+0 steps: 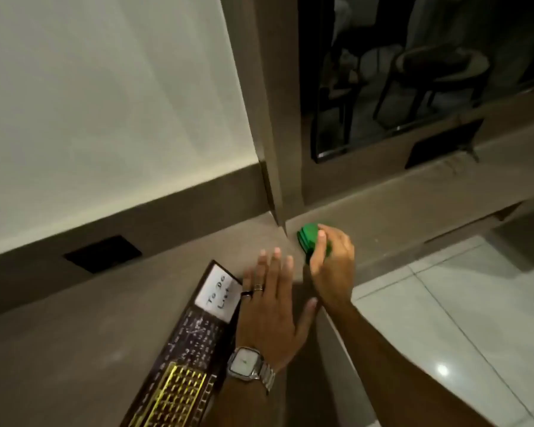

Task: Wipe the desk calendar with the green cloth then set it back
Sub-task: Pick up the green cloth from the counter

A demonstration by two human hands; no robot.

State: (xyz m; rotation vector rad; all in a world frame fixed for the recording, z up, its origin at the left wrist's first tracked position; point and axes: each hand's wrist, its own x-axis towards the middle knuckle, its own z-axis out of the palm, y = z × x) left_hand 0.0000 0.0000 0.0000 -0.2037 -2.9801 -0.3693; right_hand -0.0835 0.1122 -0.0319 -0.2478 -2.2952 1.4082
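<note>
Head cam, only view: calendar (184, 349) lies flat on the desk (74, 334), dark, with a "To Do List" panel at its far end. Left hand (272, 306) hovers spread over its right edge, gripping nothing. Right hand (332, 266) is farther out, fingers curled onto the folded cloth (309, 238) in the corner by the wall. Looks like the pickup stage. Risk imo: the calendar sits close to the desk edge, so a careless left-hand grab could shove it off, and a loose pinch could let the cloth unfold or drop.
</note>
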